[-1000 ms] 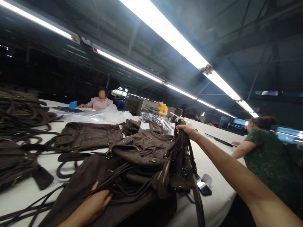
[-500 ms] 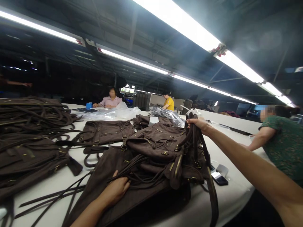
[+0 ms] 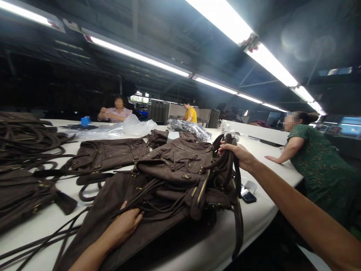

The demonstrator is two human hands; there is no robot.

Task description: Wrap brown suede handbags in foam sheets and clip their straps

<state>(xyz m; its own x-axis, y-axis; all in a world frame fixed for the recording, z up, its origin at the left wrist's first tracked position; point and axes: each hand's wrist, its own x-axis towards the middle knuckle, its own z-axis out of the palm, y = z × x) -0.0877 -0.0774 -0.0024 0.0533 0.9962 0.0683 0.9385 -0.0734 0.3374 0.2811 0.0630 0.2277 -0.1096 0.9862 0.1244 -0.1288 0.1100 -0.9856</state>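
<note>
A dark brown bag (image 3: 180,154) with brass-coloured rings and zips lies in front of me on the white table (image 3: 270,177). My right hand (image 3: 232,148) is closed around its thick straps at the upper right. On the near left side, my left hand (image 3: 128,222) grips thin brown cords (image 3: 141,195) against the fabric; its fingertips are partly hidden. One long strap (image 3: 238,229) hangs over the table's front edge.
More brown bags (image 3: 113,154) lie behind and at the left. Clear plastic (image 3: 126,128) and a blue object (image 3: 85,120) are farther back. A phone (image 3: 248,195) lies right of the bag. A person in green (image 3: 316,162) leans on the table; two others are beyond.
The view has turned to the right, so the bags and both hands appear farther left. Both hands keep their holds. The person in green leans with a hand flat on the table.
</note>
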